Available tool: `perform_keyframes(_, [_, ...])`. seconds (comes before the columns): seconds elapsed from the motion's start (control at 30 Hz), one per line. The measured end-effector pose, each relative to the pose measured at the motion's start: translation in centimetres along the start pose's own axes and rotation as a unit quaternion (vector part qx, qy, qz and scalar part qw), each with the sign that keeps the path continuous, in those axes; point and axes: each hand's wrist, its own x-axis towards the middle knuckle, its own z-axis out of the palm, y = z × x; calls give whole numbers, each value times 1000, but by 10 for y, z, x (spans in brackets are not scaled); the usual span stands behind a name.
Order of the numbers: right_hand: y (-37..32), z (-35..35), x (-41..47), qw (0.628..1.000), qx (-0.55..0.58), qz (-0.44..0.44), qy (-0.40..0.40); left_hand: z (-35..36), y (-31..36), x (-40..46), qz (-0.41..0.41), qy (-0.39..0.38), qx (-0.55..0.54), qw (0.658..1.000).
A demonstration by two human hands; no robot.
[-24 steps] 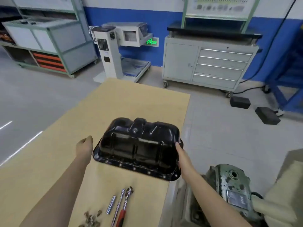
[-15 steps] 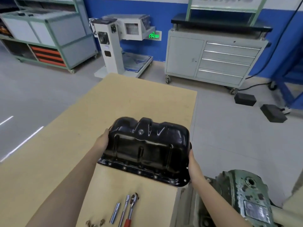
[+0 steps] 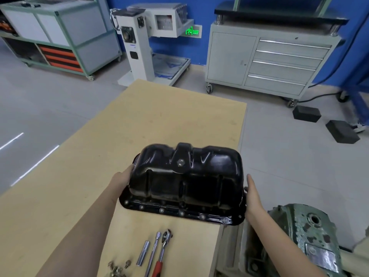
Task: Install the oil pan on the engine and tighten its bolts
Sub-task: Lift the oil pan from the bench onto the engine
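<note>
The pan (image 3: 185, 182) is now held between both hands, dome up and flange down, over the near right corner of the desk (image 3: 159, 116); its right end overhangs the desk edge toward the engine (image 3: 311, 236). A moment ago only your right hand (image 3: 252, 196) was on it; your left hand (image 3: 124, 176) has since closed in on the left wall. The left hand's fingers are hidden behind the pan, so its grip cannot be told. The right hand lies flat, fingers straight, against the right end. With both ends supported, the pan appears ready to carry across to the engine at lower right. The bolts (image 3: 117, 268), socket (image 3: 143, 252), extension (image 3: 153, 250) and ratchet (image 3: 162, 250) lie untouched on the desk, just below the pan.
</note>
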Motion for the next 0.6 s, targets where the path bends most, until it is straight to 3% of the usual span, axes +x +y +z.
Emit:
perform_keyframes(0.2, [3, 0, -3, 999, -29, -5, -19, -9, -2, -23, -40, -66, -56, 995])
perform_keyframes(0.33, [-16, 3, -20, 999, -49, -19, -12, -4, -4, -50, 77, -130, -127, 980])
perform_keyframes(0.47, [-56, -2, -41, 995, -77, -56, -3, -3, 4, -77, 91, -106, -197, 970])
perform_keyframes(0.6, [-114, -27, -81, 990, -85, -112, -3, 5, 57, -122, 152, -125, -213, 957])
